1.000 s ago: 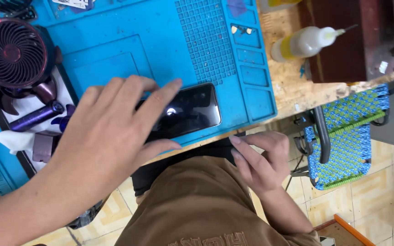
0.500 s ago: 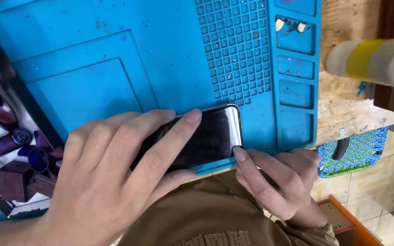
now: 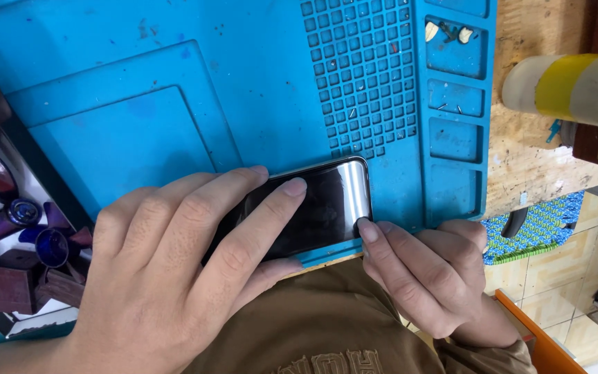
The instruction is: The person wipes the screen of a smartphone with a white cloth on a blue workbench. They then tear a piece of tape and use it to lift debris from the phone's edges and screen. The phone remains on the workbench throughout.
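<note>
We find the smartphone (image 3: 313, 208) lying flat, glossy black screen up, at the near edge of the blue silicone work mat (image 3: 174, 83), just below the mat's grid of small square cells (image 3: 358, 76).

Our left hand (image 3: 174, 277) lies over the left part of the phone. The fingers are spread and pressed flat on the glass, and the thumb runs along the phone's near edge, so the handset is pinned against the mat. This hand hides the phone's left end.

Our right hand (image 3: 430, 270) sits at the near right corner of the phone. Its fingers are curled together, and one fingertip presses against the corner edge of the handset. We cannot tell whether anything is held between the fingertip and the frame.

Surrounding items:
- To the right of the grid, a column of rectangular tray pockets (image 3: 455, 104); the top pocket holds a few small pale parts (image 3: 444, 31), and tiny screws lie in some grid cells.
- Beyond the mat's right edge, the bare wooden bench (image 3: 520, 159), with a white squeeze bottle (image 3: 569, 86) bearing a yellow band lying on its side.
- At the left, off the mat, dark purple cylindrical pieces (image 3: 5, 221) and dark brown blocks (image 3: 15, 280) resting on white paper.
- Below the bench edge, a brown garment (image 3: 313, 318), and further right a blue-green woven seat (image 3: 534, 228) over a tiled floor (image 3: 583, 277).
</note>
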